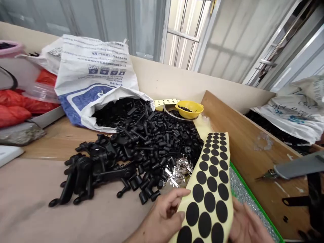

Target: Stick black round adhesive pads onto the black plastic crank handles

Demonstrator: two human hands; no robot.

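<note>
My left hand (164,210) grips the lower left edge of a long yellow backing sheet (210,184) dotted with round black adhesive pads. My right hand (246,225) lies behind its lower right edge, partly hidden by the sheet. Beyond the hands, a heap of black plastic parts (141,148) spills from a white woven sack (101,72) onto a beige mat (45,199). Small silver metal clips (178,170) lie at the heap's right edge, close to the sheet.
A yellow bowl (189,108) sits on a metal dish (174,115) behind the heap. To the right stand a wooden board (255,152), a green-rimmed tray of metal bits (243,195), a grey-handled tool (298,166) and another sack (291,111). Red bags (15,108) lie left.
</note>
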